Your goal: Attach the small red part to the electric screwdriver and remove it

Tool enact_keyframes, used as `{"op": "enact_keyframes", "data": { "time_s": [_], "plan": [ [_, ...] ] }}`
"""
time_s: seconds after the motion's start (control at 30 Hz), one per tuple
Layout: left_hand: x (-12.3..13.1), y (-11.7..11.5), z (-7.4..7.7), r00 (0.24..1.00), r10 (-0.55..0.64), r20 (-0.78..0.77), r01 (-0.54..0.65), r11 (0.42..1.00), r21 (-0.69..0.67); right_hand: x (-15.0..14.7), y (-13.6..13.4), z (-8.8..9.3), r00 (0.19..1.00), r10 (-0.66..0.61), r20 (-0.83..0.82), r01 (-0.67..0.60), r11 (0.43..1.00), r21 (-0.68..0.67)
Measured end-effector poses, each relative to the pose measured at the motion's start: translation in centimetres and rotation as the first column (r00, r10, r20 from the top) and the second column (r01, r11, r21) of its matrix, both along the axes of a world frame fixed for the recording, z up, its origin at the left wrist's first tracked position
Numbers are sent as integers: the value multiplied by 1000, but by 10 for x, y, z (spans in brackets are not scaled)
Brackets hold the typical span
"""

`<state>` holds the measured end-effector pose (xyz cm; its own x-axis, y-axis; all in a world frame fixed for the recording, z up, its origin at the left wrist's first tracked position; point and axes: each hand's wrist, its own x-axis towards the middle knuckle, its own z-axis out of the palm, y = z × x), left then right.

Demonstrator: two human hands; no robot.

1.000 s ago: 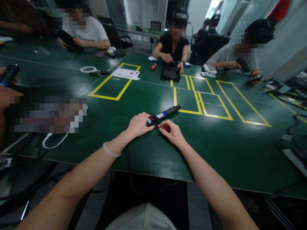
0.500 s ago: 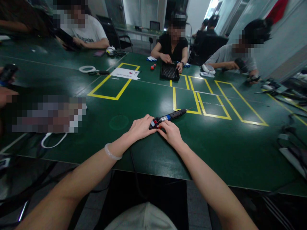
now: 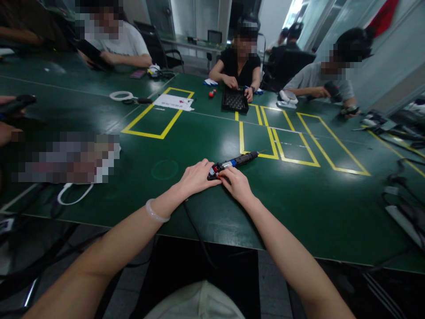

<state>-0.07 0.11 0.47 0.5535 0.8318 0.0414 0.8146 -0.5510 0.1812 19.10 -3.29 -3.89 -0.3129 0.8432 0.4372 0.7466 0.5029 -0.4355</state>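
Note:
An electric screwdriver (image 3: pixel 236 162) lies slantwise on the green table, its thin bit pointing to the upper right. Part of its black casing looks open, with a silver cylinder, a blue band and red and white parts showing. My left hand (image 3: pixel 196 177) is closed round its rear end, thumb along the near side. My right hand (image 3: pixel 237 184) has thumb and fingertips pinched together against the near side of that rear part. Whatever those fingertips hold is too small to make out. From beneath my left wrist a black cable (image 3: pixel 195 226) drops over the table edge.
Yellow tape outlines (image 3: pixel 279 158) mark the table (image 3: pixel 315 208) ahead. Across it, a person handles a black tray (image 3: pixel 235 99) beside a small red object (image 3: pixel 212 93). A white sheet (image 3: pixel 174 102) and a coiled white cable (image 3: pixel 121 95) lie left. Dark cables (image 3: pixel 400 190) cluster at right.
The screwdriver's rear end and my fingers have shifted slightly right. The black cable has swung right below the table edge. At far left, another person's dark object has moved right and tilted.

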Motion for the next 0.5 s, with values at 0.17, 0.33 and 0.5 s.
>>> {"op": "enact_keyframes", "data": {
  "time_s": [0.17, 0.33, 0.5],
  "plan": [
    [3, -1, -4, 1000, 22, -18, -22, 999, 24, 1, -1, 2, 997, 8, -80, -11, 999, -37],
    [3, 3, -4, 998, 37, -43, -35, 999, 25, 6, -2, 3, 988, -1, -152, -10, 997, -71],
    [-2, 10, -8, 995, 41, -88, -34, 996, 86, 13, -1, 1, 987, -13, -161, -1, 996, -86]
  ]
}}
